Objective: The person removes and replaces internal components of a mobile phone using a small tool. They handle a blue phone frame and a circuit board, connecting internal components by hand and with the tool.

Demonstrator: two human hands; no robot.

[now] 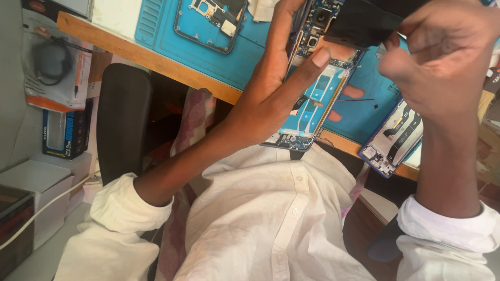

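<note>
Nearest the camera is the person's white buttoned shirt [271,218], its cuffs rolled back on both forearms. Above it the left hand [276,83] cradles an opened phone frame [312,104], its fingers [320,57] wrapped around the edge and the thumb pressed across the bared blue inner plate; the frame is held in the air between the chest and the table, tilted, its lower end with a small circuit board just above the shirt collar. The right hand [442,57] is clenched at the top end of the same frame, its fingers pinching a black flat piece [364,21] that overlaps the camera end of the phone; whether that piece is attached to the frame cannot be told. Beyond the hands lies the wooden table [156,57], covered by a blue work mat [245,47]. On the mat rests a second stripped phone shell [211,23] to the left, and a third opened phone body [393,138] lies at the table's edge under the right wrist. A black chair back [122,119] stands beside the table, and packaged goods [54,67] are stacked at the far left.
</note>
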